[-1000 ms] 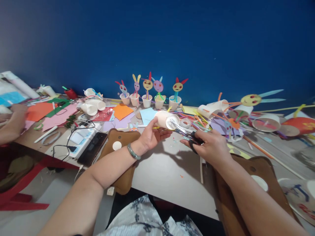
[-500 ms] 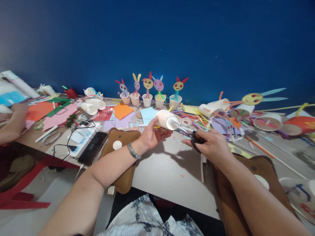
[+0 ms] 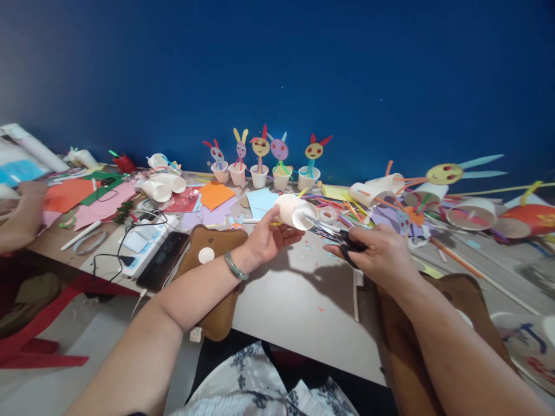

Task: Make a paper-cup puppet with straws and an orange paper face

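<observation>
My left hand [image 3: 273,236] holds a white paper cup [image 3: 288,209] on its side, thumb on its near side and fingers beneath. The cup's end faces right. In my right hand [image 3: 381,251] is a pair of scissors [image 3: 350,242] with black handles, my fingers in the loops. The blades reach left to the cup's end; whether they pierce it or only touch it I cannot tell. Behind the cup, a row of paper cups with paper rabbit heads on coloured stems stands along the blue wall, one of them a yellow rabbit head with red ears [image 3: 314,151].
To the left are a power strip [image 3: 145,245], a phone [image 3: 163,263] and coloured paper [image 3: 215,196]. A brown cushion-like pad [image 3: 212,306] lies under my left forearm. Coloured sticks, a tape roll [image 3: 328,215] and more cups lie right. Another person's arm [image 3: 23,219] rests at far left.
My right hand and the scissors have shifted very slightly. The cup and my left hand stay in nearly the same place.
</observation>
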A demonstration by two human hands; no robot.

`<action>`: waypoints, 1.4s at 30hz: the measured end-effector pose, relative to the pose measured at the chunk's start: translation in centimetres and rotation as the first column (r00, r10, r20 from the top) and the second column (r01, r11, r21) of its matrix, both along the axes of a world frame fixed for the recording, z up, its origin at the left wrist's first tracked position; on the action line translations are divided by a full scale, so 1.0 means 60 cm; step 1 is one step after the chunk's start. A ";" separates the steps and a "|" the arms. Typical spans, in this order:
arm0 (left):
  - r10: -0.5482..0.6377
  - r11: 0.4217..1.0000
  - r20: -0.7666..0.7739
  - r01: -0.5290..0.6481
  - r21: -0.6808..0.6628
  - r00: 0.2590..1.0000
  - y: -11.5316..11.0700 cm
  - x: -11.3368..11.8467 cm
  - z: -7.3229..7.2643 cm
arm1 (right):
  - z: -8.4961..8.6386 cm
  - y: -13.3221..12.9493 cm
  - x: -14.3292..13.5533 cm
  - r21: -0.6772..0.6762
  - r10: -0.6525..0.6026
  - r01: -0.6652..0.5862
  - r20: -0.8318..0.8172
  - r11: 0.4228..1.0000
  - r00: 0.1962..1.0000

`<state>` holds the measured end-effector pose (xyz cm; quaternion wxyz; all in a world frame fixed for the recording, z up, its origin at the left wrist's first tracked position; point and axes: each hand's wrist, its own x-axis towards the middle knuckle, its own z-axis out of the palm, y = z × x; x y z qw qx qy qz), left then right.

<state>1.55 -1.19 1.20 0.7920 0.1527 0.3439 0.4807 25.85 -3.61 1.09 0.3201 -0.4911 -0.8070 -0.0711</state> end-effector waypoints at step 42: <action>-0.041 0.998 -0.010 0.042 0.056 0.999 0.003 -0.001 -0.012 | 0.007 0.001 -0.003 0.037 0.017 -0.019 0.031 0.999 0.999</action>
